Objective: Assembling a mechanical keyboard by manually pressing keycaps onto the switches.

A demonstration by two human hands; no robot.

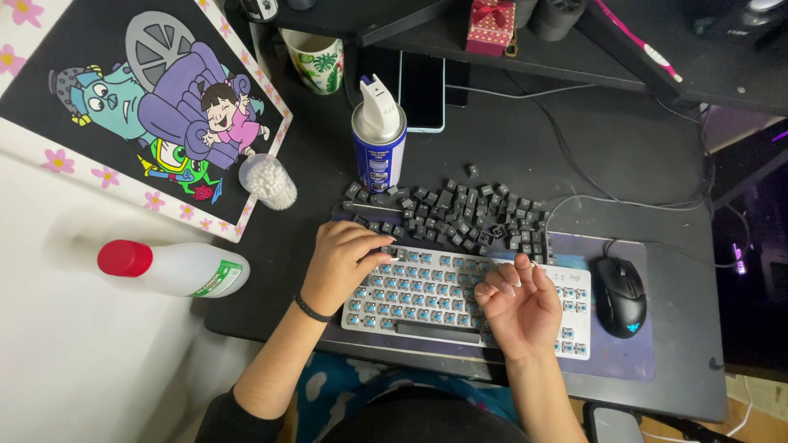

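A silver keyboard (427, 287) with its keycaps off and blue switches showing lies on a purple desk mat. My left hand (341, 261) rests on the keyboard's upper left corner, fingers curled down onto the top row. Over the keyboard's right part, my right hand (515, 305) is turned palm up with the fingers loosely curled; whether it holds anything small, I cannot tell. A heap of dark grey keycaps (460, 215) lies just behind the keyboard.
A blue spray can (377, 139) stands behind the keycaps. A jar of cotton swabs (268, 180), a red-capped white bottle (176, 269), a cartoon picture board (139, 90), a black mouse (620, 295), a phone (422, 90) and a leaf-patterned cup (316, 59) surround the work area.
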